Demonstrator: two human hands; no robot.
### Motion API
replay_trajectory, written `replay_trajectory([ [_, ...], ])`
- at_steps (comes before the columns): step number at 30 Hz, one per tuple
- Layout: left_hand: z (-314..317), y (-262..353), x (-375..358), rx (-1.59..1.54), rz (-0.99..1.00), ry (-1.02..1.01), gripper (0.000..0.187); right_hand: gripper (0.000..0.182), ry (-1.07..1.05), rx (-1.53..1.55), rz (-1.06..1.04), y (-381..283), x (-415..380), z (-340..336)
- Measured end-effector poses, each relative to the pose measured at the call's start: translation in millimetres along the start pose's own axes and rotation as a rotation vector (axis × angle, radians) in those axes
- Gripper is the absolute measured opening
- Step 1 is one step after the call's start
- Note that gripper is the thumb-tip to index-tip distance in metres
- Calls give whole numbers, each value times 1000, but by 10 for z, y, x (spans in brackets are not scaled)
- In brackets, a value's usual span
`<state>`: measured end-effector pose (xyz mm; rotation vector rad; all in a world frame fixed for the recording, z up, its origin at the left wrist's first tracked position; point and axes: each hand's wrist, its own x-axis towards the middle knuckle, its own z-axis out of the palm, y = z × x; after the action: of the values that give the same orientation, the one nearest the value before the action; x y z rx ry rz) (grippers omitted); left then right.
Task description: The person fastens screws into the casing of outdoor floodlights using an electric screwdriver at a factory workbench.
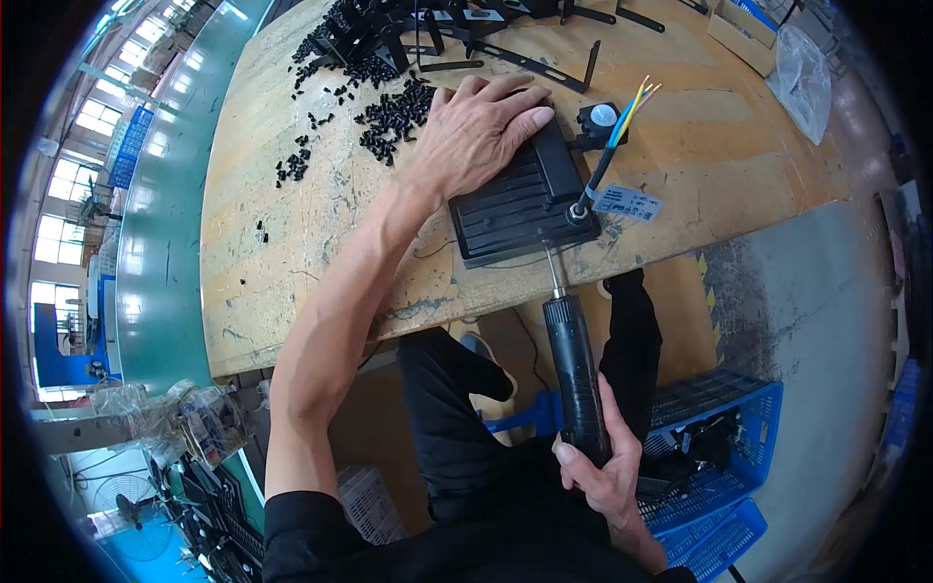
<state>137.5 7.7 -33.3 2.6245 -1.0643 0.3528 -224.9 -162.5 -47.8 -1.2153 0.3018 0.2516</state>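
Note:
My left hand [483, 131] lies over the upper part of a black ribbed housing [515, 209] on the wooden table, fingers bent over its far edge. In my right hand [604, 464] is a black electric screwdriver [575, 364], gripped near its lower end. The screwdriver's metal bit [555, 267] points at the near edge of the housing; whether it touches a screw I cannot tell. A black cable [604, 165] with blue, green-yellow and brown wire ends rises from the housing, carrying a white label [630, 203]. Beside the housing's far right corner is a black sensor [602, 119] with a white dome.
Small black parts [394, 121] lie in piles left of the housing. Black metal brackets [544, 63] cover the table's far side. A cardboard box [743, 37] and a plastic bag [803, 83] are at the far right. Blue crates [763, 437] stand below the table [292, 228].

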Motion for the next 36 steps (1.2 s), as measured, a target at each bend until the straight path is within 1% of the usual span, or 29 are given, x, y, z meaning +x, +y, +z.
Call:
replay_trajectory([
  [5, -141, 164, -57, 22, -17, -33, 59, 88, 44, -20, -2, 46, -146, -21],
  [7, -199, 251, -131, 67, -27, -61, 58, 87, 70, -153, -52, 177, -250, -150],
  [8, -185, 269, -167, 78, -10, -12, 55, 87, 78, -153, -45, 172, -258, -157],
  [11, -155, 289, -185, 105, -7, 13, 55, 86, 86, -163, -49, 99, -215, -198],
  [13, -156, 299, -197, 123, -22, -23, 54, 87, 39, -336, -121, 74, -199, -215],
  [14, -111, 278, -205, 103, -12, -16, 54, 87, 36, -333, -119, 84, -208, -216],
  [16, -84, 260, -203, 88, 1, -6, 53, 86, 60, -239, -53, 103, -225, -215],
  [17, -90, 256, -198, 53, 21, -14, 53, 86, 58, -237, -58, 63, -217, -204],
  [19, -108, 256, -195, 17, 39, -24, 52, 87, 13, 49, 106, -91, -232, -163],
  [25, -140, 287, -175, 4, 23, -64, 52, 91, 8, 107, 221, -300, -196, -80],
  [29, -136, 285, -177, -4, 26, -45, 52, 91, -5, 103, 188, -284, -165, -65],
  [32, -133, 289, -188, 3, 28, -47, 52, 91, 16, 85, 229, -298, -163, -57],
  [34, -126, 292, -181, 8, 26, -42, 53, 91, 17, 124, 190, -260, -153, -78],
  [36, -126, 281, -181, 6, 27, -47, 52, 91, 9, 150, 198, -303, -148, -63],
])
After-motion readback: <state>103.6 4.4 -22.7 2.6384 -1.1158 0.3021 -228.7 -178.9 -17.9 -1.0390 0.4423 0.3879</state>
